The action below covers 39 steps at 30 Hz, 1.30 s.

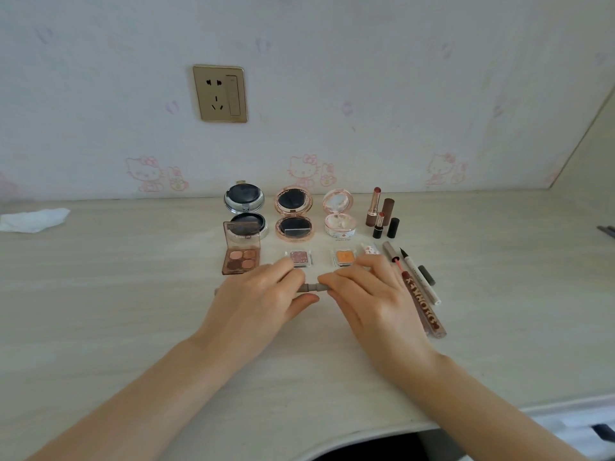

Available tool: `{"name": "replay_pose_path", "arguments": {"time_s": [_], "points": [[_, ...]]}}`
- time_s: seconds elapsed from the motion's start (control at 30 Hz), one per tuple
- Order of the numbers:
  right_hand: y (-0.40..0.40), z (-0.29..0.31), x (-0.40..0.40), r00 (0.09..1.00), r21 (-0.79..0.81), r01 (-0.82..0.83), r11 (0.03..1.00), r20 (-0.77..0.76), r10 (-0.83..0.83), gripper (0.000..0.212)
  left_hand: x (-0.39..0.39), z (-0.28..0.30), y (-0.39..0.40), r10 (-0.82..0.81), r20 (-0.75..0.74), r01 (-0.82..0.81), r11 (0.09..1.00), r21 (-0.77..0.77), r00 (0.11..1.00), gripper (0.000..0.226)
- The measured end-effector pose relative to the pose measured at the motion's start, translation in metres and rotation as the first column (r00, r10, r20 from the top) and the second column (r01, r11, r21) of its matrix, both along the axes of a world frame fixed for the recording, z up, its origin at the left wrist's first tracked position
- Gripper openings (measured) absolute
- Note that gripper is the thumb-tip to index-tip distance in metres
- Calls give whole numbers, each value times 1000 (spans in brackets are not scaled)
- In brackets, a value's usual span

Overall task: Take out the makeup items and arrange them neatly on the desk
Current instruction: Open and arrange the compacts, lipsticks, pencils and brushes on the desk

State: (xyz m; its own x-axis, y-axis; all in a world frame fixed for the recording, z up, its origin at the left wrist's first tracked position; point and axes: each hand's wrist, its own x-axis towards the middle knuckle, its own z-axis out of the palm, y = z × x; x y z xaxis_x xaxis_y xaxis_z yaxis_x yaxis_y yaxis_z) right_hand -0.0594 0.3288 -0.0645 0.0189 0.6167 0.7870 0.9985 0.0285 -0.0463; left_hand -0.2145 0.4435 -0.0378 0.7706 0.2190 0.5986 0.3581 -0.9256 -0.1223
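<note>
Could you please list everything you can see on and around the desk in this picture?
Round compacts: three, open, silver, rose-gold and pale pink, back row.
Eyeshadow quad: one, brown, lid up, left of the small pans.
Small pans: two, pink glitter and orange, front row.
Lipsticks: two, uncapped, caps beside, right of compacts.
Liners and gloss tube: several, slanted, far right.
Tissue: one, white, far left.
Wall socket: one, gold, on wall.
Desk: one, pale wood.
Grey pencil: one, held at both ends.
Left hand, right hand: fingers gripping the pencil.
</note>
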Motion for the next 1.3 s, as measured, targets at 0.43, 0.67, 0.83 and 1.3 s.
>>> {"name": "replay_pose_path", "arguments": {"time_s": [0.43,0.67,0.83,1.3], "points": [[-2,1,6,984,80,112,991,-151,-99,14,-2,-8,7,-54,7,54,994,-98,999,36],[-7,5,8,957,79,192,978,-237,-169,15,-2,-9,10,-68,105,82,987,-138,992,35],[-17,16,12,934,110,165,980,-337,-119,16,2,5,0,-7,331,148,904,-401,944,35],[-63,30,77,787,-127,203,971,-569,-238,26,81,14,-53,-127,274,272,756,-596,953,6]]}}
